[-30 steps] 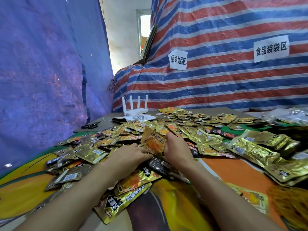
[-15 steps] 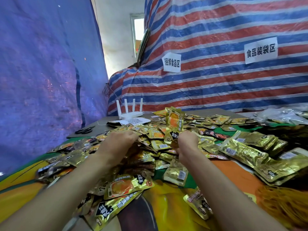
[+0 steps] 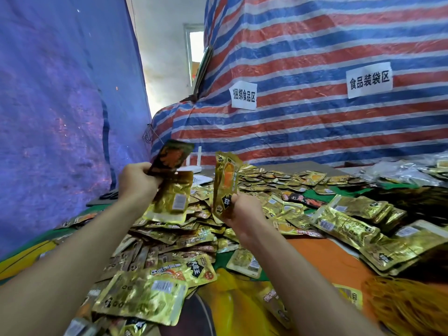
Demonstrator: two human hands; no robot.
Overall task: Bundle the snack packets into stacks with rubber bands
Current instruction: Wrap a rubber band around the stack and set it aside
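Both hands are raised above a heap of gold foil snack packets point(image 3: 169, 241) spread over the table. My left hand point(image 3: 137, 181) grips two packets: a dark one point(image 3: 171, 157) pointing up and a gold one point(image 3: 173, 197) hanging below with its label side showing. My right hand point(image 3: 242, 208) pinches the lower end of an upright gold packet point(image 3: 225, 183) with an orange picture. A tangle of orange rubber bands point(image 3: 407, 306) lies at the lower right corner.
Stacks of gold packets point(image 3: 351, 224) lie to the right on the orange and green table cover point(image 3: 322, 258). A white router point(image 3: 194, 166) and scissors point(image 3: 109, 195) sit at the far left. Striped tarpaulin point(image 3: 315, 117) with paper signs rises behind; a blue tarpaulin point(image 3: 60, 117) hangs on the left.
Both hands have risen from the heap. My left hand has picked up two packets, and my right hand has lifted its packet higher and upright.
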